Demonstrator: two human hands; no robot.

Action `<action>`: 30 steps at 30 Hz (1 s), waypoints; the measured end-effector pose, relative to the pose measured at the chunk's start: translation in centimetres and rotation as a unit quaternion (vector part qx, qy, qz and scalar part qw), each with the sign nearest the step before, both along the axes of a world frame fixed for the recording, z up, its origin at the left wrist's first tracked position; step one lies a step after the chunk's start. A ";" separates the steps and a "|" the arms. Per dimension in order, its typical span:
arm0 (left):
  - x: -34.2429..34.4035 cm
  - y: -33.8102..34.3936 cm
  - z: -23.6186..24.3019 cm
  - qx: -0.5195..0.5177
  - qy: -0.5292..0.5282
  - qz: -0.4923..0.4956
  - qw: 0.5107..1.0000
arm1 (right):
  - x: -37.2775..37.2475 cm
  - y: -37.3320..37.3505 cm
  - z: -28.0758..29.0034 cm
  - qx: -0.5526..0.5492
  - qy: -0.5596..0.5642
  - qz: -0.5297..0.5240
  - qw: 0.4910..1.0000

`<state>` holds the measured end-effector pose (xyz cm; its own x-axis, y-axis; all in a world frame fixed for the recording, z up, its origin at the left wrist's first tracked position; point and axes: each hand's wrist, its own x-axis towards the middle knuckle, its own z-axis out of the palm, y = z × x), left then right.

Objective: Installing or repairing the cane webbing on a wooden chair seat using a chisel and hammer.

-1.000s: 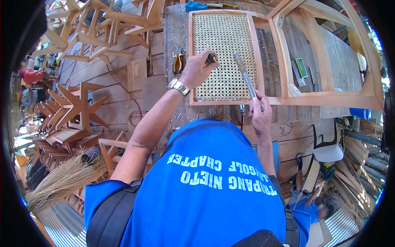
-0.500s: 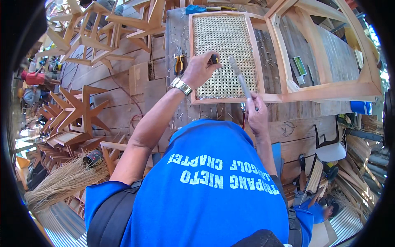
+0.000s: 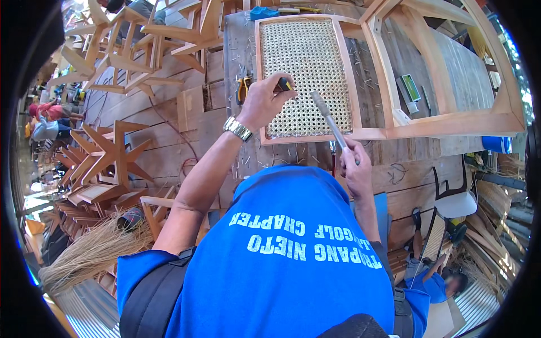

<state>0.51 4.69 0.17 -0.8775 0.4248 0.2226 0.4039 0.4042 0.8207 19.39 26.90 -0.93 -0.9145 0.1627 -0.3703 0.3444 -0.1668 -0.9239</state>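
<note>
A wooden chair frame (image 3: 381,134) lies on the workbench, with a woven cane panel (image 3: 307,62) set in its left section. Over the panel's left side, my left hand (image 3: 264,101) is closed around a black-and-yellow tool handle (image 3: 284,85); the hand hides the tool's working end. My right hand (image 3: 355,163), near the panel's lower right corner, grips a grey metal bar (image 3: 336,130). The bar slants up and left over the cane, its brownish tip a little right of my left hand. I cannot tell whether the tip touches the panel.
Yellow-handled pliers (image 3: 243,89) lie left of the panel among scattered cane bits. A green-and-white box (image 3: 409,88) sits inside the frame's right opening. Wooden chair frames (image 3: 112,155) crowd the left, above a cane-fibre bundle (image 3: 90,248). Another person (image 3: 431,284) is at lower right.
The metal bar's tip has come down and slightly left, toward me. My left hand has shifted a little left and down, still holding the handled tool.
</note>
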 end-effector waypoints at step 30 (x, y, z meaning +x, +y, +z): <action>-4.4 1.8 -0.7 -0.052 -0.013 -0.070 0.996 | -2.8 0.0 -1.9 -0.015 0.006 -0.123 0.992</action>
